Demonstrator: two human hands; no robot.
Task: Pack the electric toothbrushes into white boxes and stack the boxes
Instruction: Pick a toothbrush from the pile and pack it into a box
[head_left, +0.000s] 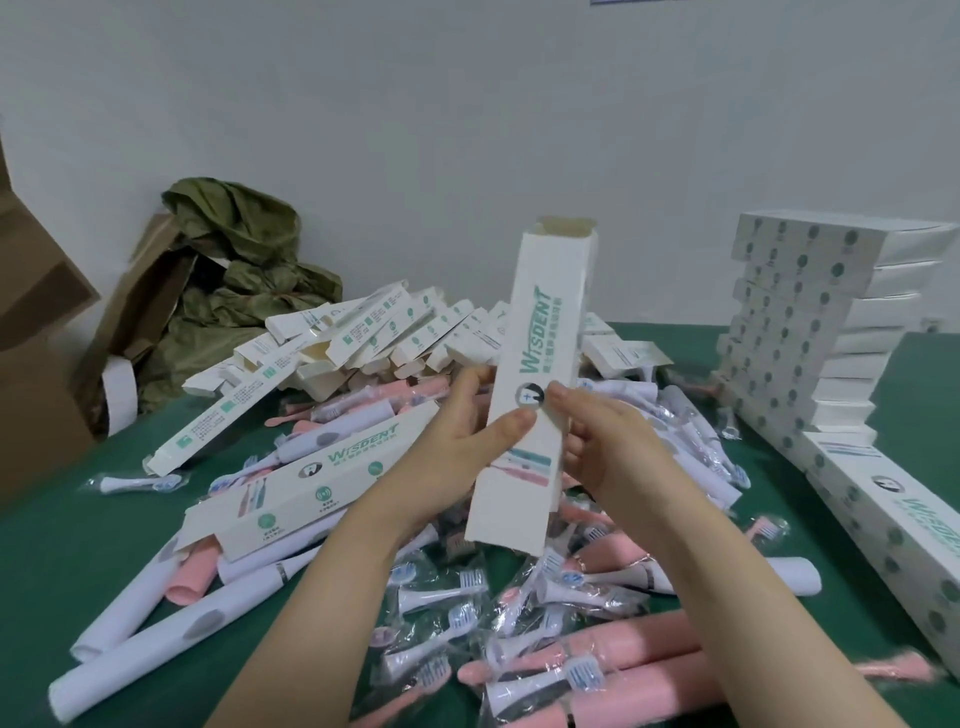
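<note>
cardboard carton (36, 322): way off left of the white box (540, 364), by the wall
green bag (244, 260): left of the white box and further back, crumpled against the wall
empty boxes (363, 338): messy heap just left of and behind the white box, flaps open
left hand (467, 441): gripping the white box's left edge, thumb across the front, fingers behind
white box: held nearly upright, top end open, lifted off the counter (41, 561)
right hand (587, 441): curled round the white box's right edge, thumb by the tooth logo
toothbrushes (639, 644): pink and white handles strewn under and around the white box, mixed with bagged brush heads (447, 597)
stack of boxes (800, 332): right of the white box, closed ones piled high
</note>
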